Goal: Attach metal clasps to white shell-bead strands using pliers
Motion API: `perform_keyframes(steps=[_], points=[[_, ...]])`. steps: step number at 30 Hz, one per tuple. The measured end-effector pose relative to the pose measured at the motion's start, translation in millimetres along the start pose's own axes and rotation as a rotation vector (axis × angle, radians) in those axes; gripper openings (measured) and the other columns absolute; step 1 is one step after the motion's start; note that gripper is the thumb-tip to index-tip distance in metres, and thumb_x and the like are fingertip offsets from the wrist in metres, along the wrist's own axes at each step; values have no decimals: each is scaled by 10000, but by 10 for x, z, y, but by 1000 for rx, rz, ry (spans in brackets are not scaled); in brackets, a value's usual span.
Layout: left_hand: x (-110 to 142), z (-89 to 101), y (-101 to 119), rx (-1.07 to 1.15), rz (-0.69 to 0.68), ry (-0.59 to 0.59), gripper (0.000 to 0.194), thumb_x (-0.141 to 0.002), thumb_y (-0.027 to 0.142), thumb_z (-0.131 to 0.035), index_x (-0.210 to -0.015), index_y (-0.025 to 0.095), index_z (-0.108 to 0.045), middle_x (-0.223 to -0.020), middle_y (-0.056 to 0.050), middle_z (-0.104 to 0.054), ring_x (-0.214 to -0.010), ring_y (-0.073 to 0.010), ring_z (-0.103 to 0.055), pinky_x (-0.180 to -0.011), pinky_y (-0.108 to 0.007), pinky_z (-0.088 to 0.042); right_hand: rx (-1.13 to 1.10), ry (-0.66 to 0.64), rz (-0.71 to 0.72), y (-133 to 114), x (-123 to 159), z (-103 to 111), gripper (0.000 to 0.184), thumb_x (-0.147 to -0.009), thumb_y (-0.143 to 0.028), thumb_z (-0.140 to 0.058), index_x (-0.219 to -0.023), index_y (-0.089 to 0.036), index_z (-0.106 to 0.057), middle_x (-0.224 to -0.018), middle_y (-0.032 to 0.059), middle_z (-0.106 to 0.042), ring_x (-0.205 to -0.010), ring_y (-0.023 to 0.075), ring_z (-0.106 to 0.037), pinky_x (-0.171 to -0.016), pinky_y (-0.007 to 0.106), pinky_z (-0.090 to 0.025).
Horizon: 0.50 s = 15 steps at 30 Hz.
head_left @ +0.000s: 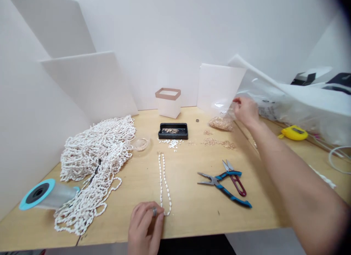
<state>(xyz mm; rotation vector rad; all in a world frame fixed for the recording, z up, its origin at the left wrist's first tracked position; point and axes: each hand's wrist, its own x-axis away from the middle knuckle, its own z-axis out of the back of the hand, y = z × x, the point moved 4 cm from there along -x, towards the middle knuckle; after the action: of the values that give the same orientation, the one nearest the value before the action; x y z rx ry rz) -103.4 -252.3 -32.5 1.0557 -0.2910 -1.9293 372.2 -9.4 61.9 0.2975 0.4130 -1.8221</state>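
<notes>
My left hand (145,225) rests at the near table edge, fingers curled and pinching the near end of a short doubled strand of white beads (163,182) that lies straight on the wood. It wears a ring. My right hand (245,110) reaches far to the right back, fingers closed on the edge of a clear plastic bag (263,97). A heap of small gold findings (221,123) lies just under that hand, with more gold pieces (218,142) scattered nearby.
A big pile of white bead strands (95,156) fills the left side, with a blue-rimmed spool (41,194) beside it. A black tray (173,131), pliers (223,187), snips (234,176), a pink-rimmed white box (168,101) and a yellow tape measure (294,132) are around.
</notes>
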Motion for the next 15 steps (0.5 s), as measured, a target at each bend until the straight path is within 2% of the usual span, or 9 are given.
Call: perform_keyframes(steps=[3,5,9,12,15], points=[[22,-17,-19,17,37,59,116,-902,111,-619,-915,226,-630,-867,-52,-678,-823,-195,-649,-793,-333,-537,84,-104,44,-4,-238,-57,344,-989,-348,-611,-1269,-148,-609,-1270,117,-632,-1059,216,-653,-905,432,-566],[43,-39,-34,27,63,92,97,-911,127,-618,-904,222,-634,-869,-54,-676,-824,-195,-643,-804,-335,-531,151,-156,79,-47,-286,-125,325,-989,-336,-612,-1254,-148,-620,-1273,122,-631,-1057,210,-651,-904,423,-564],[58,-63,-45,13,58,119,104,-909,112,-616,-886,212,-632,-856,-49,-671,-817,-186,-634,-806,-319,-521,303,-109,39,-139,-244,-214,387,-961,-355,-650,-1284,-147,-607,-1344,139,-593,-1172,268,-613,-983,488,-531],[34,-49,-40,-8,28,83,125,-892,79,-621,-892,204,-629,-848,-44,-668,-801,-177,-637,-798,-307,-525,349,-129,-4,-192,-219,-292,408,-951,-359,-664,-1284,-130,-605,-1336,146,-596,-1179,278,-612,-987,494,-527],[8,-25,-18,-37,-27,11,159,-871,53,-629,-925,202,-623,-863,-50,-672,-812,-177,-646,-788,-298,-535,316,-223,12,-231,-242,-398,401,-955,-375,-658,-1268,-128,-613,-1304,142,-614,-1146,266,-628,-966,479,-540]])
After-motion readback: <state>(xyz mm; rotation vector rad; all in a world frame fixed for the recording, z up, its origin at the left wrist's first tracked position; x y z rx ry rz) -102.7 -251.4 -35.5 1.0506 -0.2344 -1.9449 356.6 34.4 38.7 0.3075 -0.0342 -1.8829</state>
